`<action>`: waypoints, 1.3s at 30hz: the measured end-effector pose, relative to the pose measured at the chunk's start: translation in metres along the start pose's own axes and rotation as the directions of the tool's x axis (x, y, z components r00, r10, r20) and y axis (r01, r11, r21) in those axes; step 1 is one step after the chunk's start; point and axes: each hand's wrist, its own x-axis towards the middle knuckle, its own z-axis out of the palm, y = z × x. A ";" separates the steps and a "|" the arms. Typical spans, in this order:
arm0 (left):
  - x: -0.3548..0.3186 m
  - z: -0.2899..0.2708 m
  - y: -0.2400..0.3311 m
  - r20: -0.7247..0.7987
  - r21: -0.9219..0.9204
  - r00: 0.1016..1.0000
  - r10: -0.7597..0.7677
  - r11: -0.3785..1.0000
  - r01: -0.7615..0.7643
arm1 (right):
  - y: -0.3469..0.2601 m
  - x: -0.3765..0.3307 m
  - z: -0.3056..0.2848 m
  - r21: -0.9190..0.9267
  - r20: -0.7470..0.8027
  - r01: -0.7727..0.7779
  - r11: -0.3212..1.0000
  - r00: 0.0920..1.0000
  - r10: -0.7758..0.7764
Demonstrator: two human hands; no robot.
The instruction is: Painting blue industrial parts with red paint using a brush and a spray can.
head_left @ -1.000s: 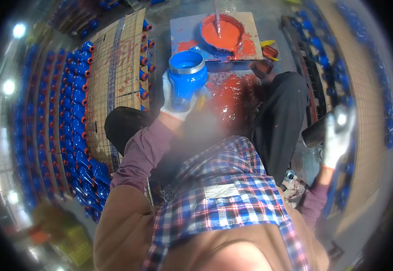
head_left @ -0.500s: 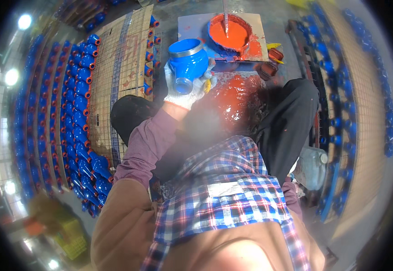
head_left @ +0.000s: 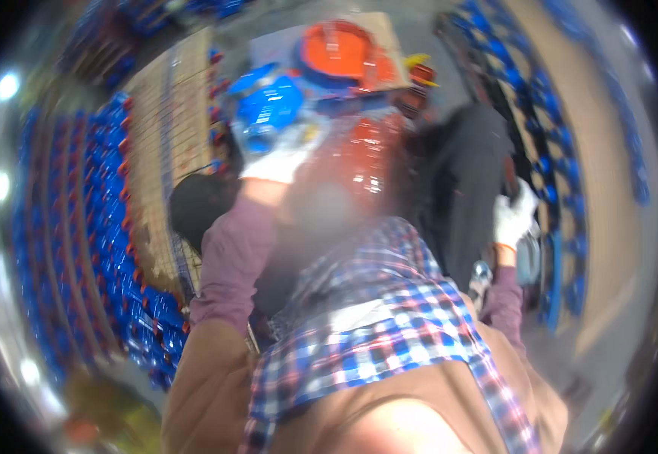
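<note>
My left hand (head_left: 276, 159), in a white work glove, grips a glossy blue valve body (head_left: 272, 104) from below and behind. The part has a wide round mouth at its upper end and a smaller round outlet low down. Out to the right, beyond my knee, my gloved right hand (head_left: 516, 216) is closed around a dark reddish-brown piece (head_left: 509, 175), too blurred to name. Ahead stands a round pan of orange-red paint (head_left: 334, 50) on a paint-spattered board (head_left: 389, 41).
Wet red paint covers a surface (head_left: 367, 155) between my knees. Red-smeared small containers (head_left: 414, 100) sit right of the board. Blue parts with red ends line racks at left (head_left: 106, 181) and right (head_left: 548, 113). A clear jug (head_left: 528, 261) stands by my right forearm.
My right hand has come into view at the right. The view has shifted and blurred; my left hand still holds the blue valve body, now tilted more to the left.
</note>
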 end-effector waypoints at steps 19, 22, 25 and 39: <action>-0.008 0.053 -0.063 0.227 0.290 0.968 0.106 0.942 -0.171 | 0.113 -0.143 0.133 0.488 0.239 -0.576 0.656 0.811 0.534; -0.031 0.096 -0.110 0.341 0.268 0.938 -0.057 0.963 -0.039 | 0.141 -0.130 0.138 0.489 0.259 -0.549 0.678 0.834 0.487; -0.046 0.093 -0.098 0.374 0.223 0.927 0.008 0.970 -0.098 | 0.041 -0.047 0.068 0.375 0.331 -0.437 0.818 0.887 0.322; -0.024 0.098 -0.105 0.166 0.248 0.985 0.047 0.965 -0.088 | -0.233 0.037 -0.091 0.949 0.072 0.160 0.273 0.731 -0.679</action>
